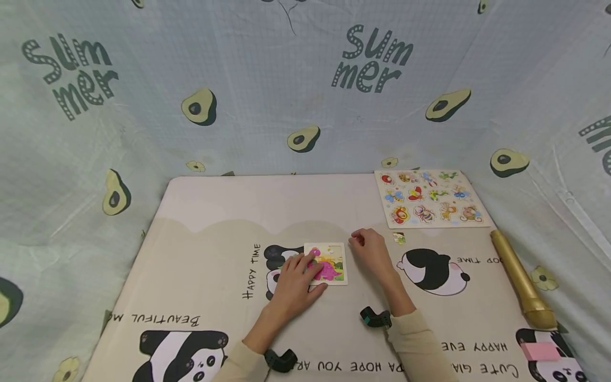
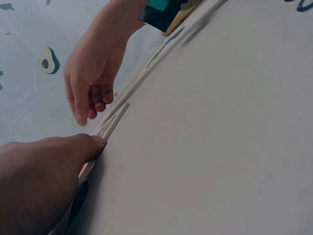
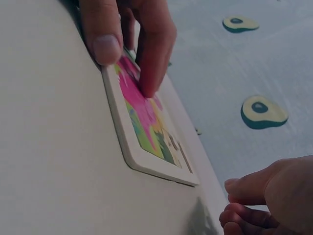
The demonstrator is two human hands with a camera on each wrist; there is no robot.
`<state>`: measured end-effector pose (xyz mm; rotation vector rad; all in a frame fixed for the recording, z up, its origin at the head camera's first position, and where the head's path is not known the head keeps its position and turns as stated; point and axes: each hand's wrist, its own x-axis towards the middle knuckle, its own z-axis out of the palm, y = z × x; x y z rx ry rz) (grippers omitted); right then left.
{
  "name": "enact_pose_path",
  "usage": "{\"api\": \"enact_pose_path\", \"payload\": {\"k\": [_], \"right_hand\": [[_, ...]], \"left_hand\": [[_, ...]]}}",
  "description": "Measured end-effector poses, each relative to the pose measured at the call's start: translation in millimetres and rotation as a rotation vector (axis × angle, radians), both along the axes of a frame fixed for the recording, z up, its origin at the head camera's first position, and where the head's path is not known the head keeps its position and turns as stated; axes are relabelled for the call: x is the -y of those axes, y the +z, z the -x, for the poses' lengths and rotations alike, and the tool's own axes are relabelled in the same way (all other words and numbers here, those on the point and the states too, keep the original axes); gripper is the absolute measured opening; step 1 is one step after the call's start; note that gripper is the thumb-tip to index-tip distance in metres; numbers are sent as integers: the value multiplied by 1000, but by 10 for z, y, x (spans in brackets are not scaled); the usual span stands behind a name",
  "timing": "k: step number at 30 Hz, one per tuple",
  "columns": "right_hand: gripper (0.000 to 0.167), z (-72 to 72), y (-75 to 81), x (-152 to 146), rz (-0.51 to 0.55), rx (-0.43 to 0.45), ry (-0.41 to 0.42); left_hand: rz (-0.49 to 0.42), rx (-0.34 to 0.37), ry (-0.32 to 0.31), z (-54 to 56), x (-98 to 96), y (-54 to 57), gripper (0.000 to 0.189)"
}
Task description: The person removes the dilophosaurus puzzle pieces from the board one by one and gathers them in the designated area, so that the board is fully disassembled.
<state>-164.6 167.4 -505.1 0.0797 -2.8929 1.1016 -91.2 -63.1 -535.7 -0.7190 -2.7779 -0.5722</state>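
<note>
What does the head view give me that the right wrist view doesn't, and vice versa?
Head only: the picture board, the gold club-shaped object and the pink block.
Right wrist only: a clear thickness to the white frame.
Both: the left hand touching the dinosaur puzzle, the right hand apart from it, and avocado-print cloth.

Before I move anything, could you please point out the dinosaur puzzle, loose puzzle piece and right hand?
Dinosaur puzzle (image 1: 329, 271): head view, on the pink dinosaur.
Loose puzzle piece (image 1: 399, 238): head view, printed face.
Right hand (image 1: 373, 253): head view, middle of hand.
</note>
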Motion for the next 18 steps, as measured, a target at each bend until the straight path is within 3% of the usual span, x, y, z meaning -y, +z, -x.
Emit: {"api": "enact_pose_path", "payload": {"k": [18], "right_hand": [[13,-140,-27,352,-47,17,171]], "left_hand": [[28,-12,2,3,-28,-4,48]]}}
